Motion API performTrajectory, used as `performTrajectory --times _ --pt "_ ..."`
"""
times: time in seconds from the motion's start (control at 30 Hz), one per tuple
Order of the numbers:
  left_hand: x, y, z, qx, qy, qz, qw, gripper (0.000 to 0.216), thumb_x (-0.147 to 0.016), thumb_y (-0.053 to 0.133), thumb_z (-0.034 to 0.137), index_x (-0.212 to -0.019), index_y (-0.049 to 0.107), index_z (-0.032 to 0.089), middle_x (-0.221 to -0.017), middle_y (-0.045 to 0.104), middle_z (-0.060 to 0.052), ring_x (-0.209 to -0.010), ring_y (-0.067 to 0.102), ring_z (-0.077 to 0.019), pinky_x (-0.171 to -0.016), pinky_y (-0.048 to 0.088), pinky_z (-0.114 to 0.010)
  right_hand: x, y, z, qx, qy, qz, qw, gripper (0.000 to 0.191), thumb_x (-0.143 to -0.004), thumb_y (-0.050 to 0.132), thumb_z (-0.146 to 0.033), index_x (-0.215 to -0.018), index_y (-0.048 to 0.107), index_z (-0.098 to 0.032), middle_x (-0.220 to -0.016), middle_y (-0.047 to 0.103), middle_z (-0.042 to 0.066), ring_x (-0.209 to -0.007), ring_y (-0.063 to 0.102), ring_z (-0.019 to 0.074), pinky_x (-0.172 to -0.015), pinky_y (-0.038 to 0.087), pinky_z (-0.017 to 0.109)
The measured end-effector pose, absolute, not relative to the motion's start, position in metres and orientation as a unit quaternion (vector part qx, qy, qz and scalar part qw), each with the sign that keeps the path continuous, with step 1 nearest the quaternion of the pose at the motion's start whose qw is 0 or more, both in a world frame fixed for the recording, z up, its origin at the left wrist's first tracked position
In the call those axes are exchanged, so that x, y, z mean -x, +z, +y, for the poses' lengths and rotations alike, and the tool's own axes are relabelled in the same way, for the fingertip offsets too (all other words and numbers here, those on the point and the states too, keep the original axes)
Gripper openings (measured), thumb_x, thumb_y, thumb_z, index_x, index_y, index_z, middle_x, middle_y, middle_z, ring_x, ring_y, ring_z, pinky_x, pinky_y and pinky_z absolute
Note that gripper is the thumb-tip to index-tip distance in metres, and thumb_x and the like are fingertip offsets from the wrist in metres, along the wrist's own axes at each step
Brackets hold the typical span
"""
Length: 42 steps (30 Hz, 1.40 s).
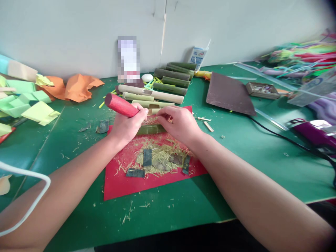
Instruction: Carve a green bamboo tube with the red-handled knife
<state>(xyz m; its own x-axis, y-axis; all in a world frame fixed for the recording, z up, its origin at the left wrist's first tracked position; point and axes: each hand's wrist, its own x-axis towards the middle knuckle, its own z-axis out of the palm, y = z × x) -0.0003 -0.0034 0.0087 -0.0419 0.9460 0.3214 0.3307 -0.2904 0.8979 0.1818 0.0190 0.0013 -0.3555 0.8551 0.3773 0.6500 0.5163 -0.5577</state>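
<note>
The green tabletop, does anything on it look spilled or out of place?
Yes: stray shavings lie on the tabletop beyond the near edge of the red sheet. They look spilled because the main heap sits on that sheet.

Bamboo tubes (168, 96) are crowding the way beyond the fingers (167, 111); a red handle (120, 105) is jutting left, shavings (157, 157) are cluttering the near side, and tabletop (244, 134) is leaving passage farther right.

Red handle (120, 105): lower end hidden (tip unseen).
</note>
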Motion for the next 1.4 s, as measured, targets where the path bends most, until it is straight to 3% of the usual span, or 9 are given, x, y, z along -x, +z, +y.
performTrajectory --times 0.23,0.43,0.9,1.1,1.4 --pt "0.0 0.011 -0.003 -0.631 0.5 0.511 0.301 0.025 -0.083 0.06 0.029 -0.062 0.057 0.017 -0.049 0.048 0.004 -0.046 0.045 -0.0085 -0.049 0.037 -0.024 -0.183 0.003 0.018 0.423 0.173 -0.832 0.314 0.017 -0.083 0.06 -0.026 -0.091 0.074 -0.018 -0.088 0.071 0.005 -0.076 0.061 0.016 -0.068 0.042 0.029" --pt "-0.001 0.011 -0.005 -0.633 0.492 0.517 0.3 0.024 -0.083 0.06 0.029 -0.062 0.058 0.017 -0.049 0.048 0.004 -0.048 0.045 -0.0088 -0.049 0.035 -0.025 -0.185 0.006 0.022 0.36 0.173 -0.889 0.224 0.023 -0.072 0.075 -0.029 -0.091 0.072 -0.017 -0.093 0.069 0.008 -0.092 0.061 0.0224 -0.079 0.045 0.034" --pt "-0.001 0.007 -0.005 -0.641 0.45 0.539 0.312 0.026 -0.084 0.06 0.029 -0.062 0.055 0.018 -0.056 0.05 0.004 -0.054 0.045 -0.0094 -0.055 0.036 -0.026 -0.183 0.003 0.021 0.362 0.169 -0.892 0.209 0.021 -0.087 0.059 -0.028 -0.098 0.073 -0.016 -0.099 0.073 0.009 -0.091 0.064 0.0218 -0.082 0.045 0.034" --pt "-0.002 0.004 -0.003 -0.624 0.457 0.544 0.324 0.028 -0.084 0.06 0.031 -0.06 0.054 0.018 -0.053 0.048 0.004 -0.051 0.042 -0.0094 -0.053 0.034 -0.027 -0.177 -0.001 0.018 0.372 0.172 -0.889 0.201 0.031 -0.075 0.07 -0.03 -0.103 0.069 -0.016 -0.107 0.07 0.01 -0.098 0.062 0.0243 -0.084 0.046 0.035" --pt "-0.001 0.0 -0.002 -0.634 0.461 0.532 0.319 0.027 -0.084 0.06 0.032 -0.061 0.054 0.019 -0.05 0.046 0.004 -0.05 0.042 -0.0106 -0.051 0.035 -0.026 -0.174 -0.002 0.018 0.38 0.176 -0.886 0.2 0.021 -0.073 0.069 -0.029 -0.089 0.062 -0.017 -0.096 0.066 0.008 -0.086 0.057 0.0208 -0.075 0.043 0.033"
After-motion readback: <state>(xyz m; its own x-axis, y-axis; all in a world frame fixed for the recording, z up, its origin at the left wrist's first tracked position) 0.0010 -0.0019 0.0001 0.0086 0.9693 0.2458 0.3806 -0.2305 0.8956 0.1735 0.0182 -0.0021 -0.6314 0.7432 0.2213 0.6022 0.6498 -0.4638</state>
